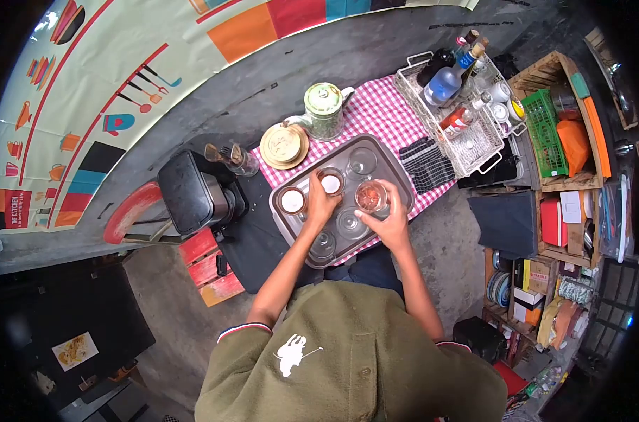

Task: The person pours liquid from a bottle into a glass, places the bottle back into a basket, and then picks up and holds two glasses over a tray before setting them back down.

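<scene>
A brown tray (286, 226) lies in front of me on the table. My right hand (390, 219) is closed around a clear glass (367, 197) with reddish contents, over the tray's right side. Fingers of my left hand (322, 202) curl round the side of a brown-rimmed container with a white top (331, 184). To its left on the tray sits a similar white-topped container (292, 201). Clear glasses surround my hands: one at the back (362, 161), another below the held glass (351, 223), and one near the front edge (324, 244).
Behind the tray stand a green-patterned pitcher (324, 116) and round wooden coasters (284, 145). A wire basket of bottles (467, 144) is at the right, beside a dark checked cloth (427, 165). A black appliance (193, 190) and a jar of utensils (243, 164) stand left.
</scene>
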`<state>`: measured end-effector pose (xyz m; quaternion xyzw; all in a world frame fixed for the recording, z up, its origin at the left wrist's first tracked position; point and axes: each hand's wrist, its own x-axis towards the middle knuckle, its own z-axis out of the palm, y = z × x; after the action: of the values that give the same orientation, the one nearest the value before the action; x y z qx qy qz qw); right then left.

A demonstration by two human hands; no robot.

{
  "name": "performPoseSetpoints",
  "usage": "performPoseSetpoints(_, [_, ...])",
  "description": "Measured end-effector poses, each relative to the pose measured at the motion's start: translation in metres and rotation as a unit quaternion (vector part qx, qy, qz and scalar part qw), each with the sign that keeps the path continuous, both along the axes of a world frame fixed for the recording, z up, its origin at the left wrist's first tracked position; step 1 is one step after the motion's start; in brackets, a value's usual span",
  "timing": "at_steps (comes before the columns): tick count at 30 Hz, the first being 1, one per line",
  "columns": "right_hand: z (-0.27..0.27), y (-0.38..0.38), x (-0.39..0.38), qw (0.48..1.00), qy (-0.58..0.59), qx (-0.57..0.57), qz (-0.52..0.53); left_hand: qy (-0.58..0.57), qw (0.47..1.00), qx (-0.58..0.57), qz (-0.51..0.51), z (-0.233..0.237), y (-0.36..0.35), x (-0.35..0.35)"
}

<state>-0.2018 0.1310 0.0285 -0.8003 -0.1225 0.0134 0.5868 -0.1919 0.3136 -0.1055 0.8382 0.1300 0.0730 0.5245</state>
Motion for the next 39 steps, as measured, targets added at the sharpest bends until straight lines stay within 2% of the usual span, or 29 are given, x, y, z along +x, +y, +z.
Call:
performPoseSetpoints(7, [-0.004,-0.002,0.006,1.000,0.013,0.010,0.006,0.009,0.999,-0.041,0.018,-0.005,0.000,-0.003])
performPoseSetpoints(11, [-0.006,-0.007,0.009,1.000,-0.016,0.004,0.000,-0.013,0.999,-0.029,0.034,0.000,-0.003,-0.007])
performPoseSetpoints(23, [0.026,-0.005,0.014,0.997,0.026,0.070,0.024,-0.079,0.993,-0.078,0.038,0.098,0.001,-0.014])
performPoseSetpoints(27, [0.039,-0.004,0.009,0.996,-0.028,0.080,0.007,-0.081,0.991,-0.099,0.044,0.119,0.001,-0.021])
performPoseSetpoints(31, [0.048,-0.006,-0.001,0.996,-0.041,0.081,0.007,-0.159,0.979,-0.131,0.016,0.113,-0.001,-0.027])
performPoseSetpoints(39, [0.060,-0.009,-0.018,0.996,-0.021,0.083,0.029,-0.163,0.980,-0.116,0.002,0.121,-0.006,-0.044])
